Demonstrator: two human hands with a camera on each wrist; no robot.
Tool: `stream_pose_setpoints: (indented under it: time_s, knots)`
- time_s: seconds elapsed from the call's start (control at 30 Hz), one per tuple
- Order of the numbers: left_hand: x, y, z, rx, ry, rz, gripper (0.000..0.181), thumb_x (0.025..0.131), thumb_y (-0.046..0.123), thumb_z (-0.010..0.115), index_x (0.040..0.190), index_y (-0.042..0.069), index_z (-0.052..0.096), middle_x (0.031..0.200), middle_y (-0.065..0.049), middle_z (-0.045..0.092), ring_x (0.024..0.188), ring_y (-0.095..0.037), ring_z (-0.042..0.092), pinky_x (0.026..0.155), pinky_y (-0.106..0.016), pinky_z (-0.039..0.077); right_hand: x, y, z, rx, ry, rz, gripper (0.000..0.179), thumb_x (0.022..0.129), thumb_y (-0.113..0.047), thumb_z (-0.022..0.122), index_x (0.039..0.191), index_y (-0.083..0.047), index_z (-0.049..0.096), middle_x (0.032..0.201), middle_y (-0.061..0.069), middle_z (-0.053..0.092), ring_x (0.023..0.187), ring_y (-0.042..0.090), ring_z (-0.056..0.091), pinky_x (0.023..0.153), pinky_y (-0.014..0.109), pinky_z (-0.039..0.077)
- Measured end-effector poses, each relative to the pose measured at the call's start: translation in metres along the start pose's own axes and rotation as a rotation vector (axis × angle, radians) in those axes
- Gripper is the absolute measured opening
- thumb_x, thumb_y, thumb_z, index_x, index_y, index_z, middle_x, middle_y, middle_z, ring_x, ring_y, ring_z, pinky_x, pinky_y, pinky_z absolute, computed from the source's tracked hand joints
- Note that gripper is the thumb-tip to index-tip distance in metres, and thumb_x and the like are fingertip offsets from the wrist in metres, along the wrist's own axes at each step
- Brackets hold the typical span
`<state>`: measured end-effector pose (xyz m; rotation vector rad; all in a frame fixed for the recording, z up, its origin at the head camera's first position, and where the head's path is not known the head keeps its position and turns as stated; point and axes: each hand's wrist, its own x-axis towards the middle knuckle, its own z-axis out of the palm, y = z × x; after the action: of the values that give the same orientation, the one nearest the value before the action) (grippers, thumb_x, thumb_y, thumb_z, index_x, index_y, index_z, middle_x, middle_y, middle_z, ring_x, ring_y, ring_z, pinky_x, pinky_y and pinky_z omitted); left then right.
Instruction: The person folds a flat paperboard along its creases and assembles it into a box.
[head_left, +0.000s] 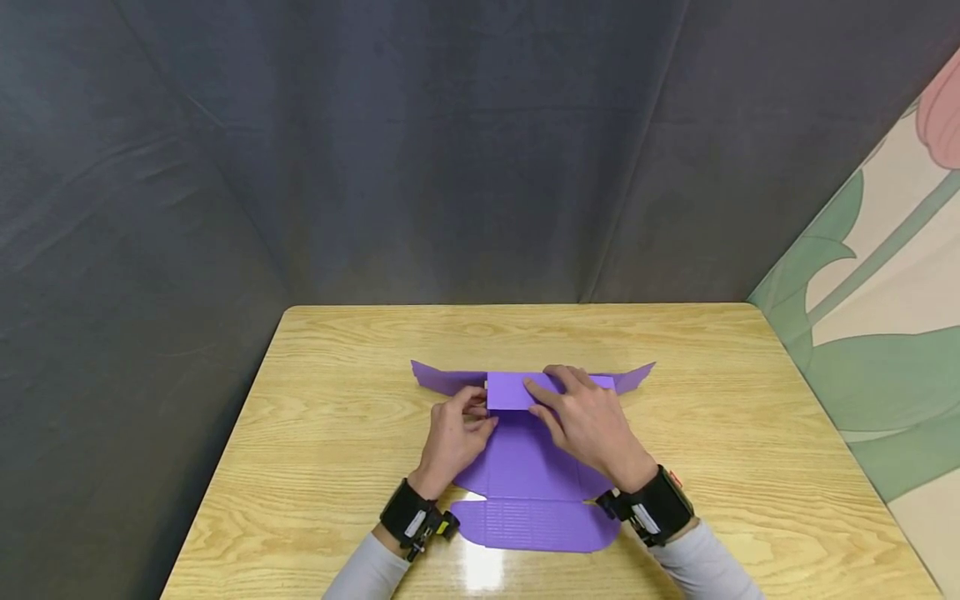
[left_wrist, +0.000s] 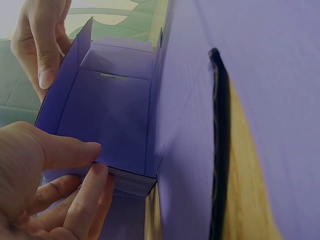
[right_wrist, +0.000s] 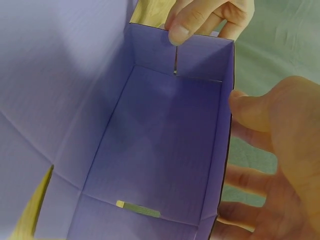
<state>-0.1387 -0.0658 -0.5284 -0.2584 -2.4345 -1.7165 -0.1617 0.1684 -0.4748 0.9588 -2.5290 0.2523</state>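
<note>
A partly folded purple cardboard box (head_left: 532,458) lies on the table in front of me. My left hand (head_left: 453,437) is at the box's left end, where thumb and fingertips pinch the upper edge of the short end wall (left_wrist: 132,180). My right hand (head_left: 596,421) holds the far long panel. In the right wrist view its thumb lies at the panel's edge (right_wrist: 227,130) and the fingers spread along the outer face. Inside the folded part, a narrow slot (right_wrist: 140,209) shows along a crease.
Side flaps (head_left: 442,379) stick out left and right behind the folded part. A rounded front flap (head_left: 536,525) lies flat toward me. The wood-grain table (head_left: 337,433) meets a dark curtain (head_left: 450,167) behind, and a floral-patterned cloth (head_left: 885,333) hangs at the right.
</note>
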Motion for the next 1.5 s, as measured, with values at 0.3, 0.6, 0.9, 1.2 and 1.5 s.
stream_pose_setpoints:
  time_s: [0.3,0.6,0.9,1.2,1.5]
  knots:
    - [0.000,-0.002,-0.001,-0.025,-0.015,-0.004,0.038,0.085,-0.011,0.081,0.120,-0.003,0.069,0.116,-0.025,0.075,0.099,-0.036,0.078,0.080,-0.026,0.065,-0.002,-0.001,0.003,-0.015,0.001,0.020,0.036,0.100,-0.037,0.074,0.132,-0.021,0.078,0.130,0.019,0.069,0.114,0.044,0.070,0.067,0.054,0.064]
    - [-0.001,-0.008,-0.010,-0.118,-0.035,-0.045,0.037,0.084,-0.011,0.082,0.118,-0.001,0.070,0.120,-0.026,0.074,0.102,-0.039,0.078,0.084,-0.031,0.066,-0.004,-0.002,0.005,-0.017,0.013,0.015,0.037,0.100,-0.037,0.074,0.132,-0.020,0.078,0.130,0.020,0.069,0.115,0.043,0.068,0.070,0.052,0.065]
    - [0.001,-0.006,-0.008,-0.135,-0.045,-0.073,0.035,0.085,-0.007,0.083,0.118,-0.002,0.072,0.113,-0.024,0.077,0.103,-0.037,0.078,0.084,-0.027,0.065,-0.004,-0.002,0.005,-0.010,0.016,0.024,0.037,0.099,-0.037,0.075,0.132,-0.021,0.078,0.129,0.019,0.069,0.114,0.045,0.069,0.073,0.054,0.065]
    - [0.004,-0.011,-0.003,-0.111,-0.018,-0.057,0.035,0.084,-0.008,0.084,0.117,0.000,0.073,0.116,-0.023,0.077,0.099,-0.036,0.079,0.083,-0.027,0.065,-0.003,-0.002,0.004,-0.023,0.003,0.032,0.038,0.098,-0.037,0.075,0.133,-0.021,0.078,0.130,0.019,0.069,0.115,0.044,0.069,0.069,0.053,0.065]
    - [0.002,-0.014,-0.003,-0.144,-0.018,-0.062,0.037,0.083,-0.008,0.085,0.118,-0.002,0.073,0.117,-0.024,0.076,0.100,-0.037,0.079,0.084,-0.027,0.064,-0.004,-0.003,0.005,-0.021,0.000,0.026,0.038,0.097,-0.037,0.076,0.132,-0.021,0.079,0.129,0.019,0.069,0.114,0.043,0.068,0.075,0.051,0.065]
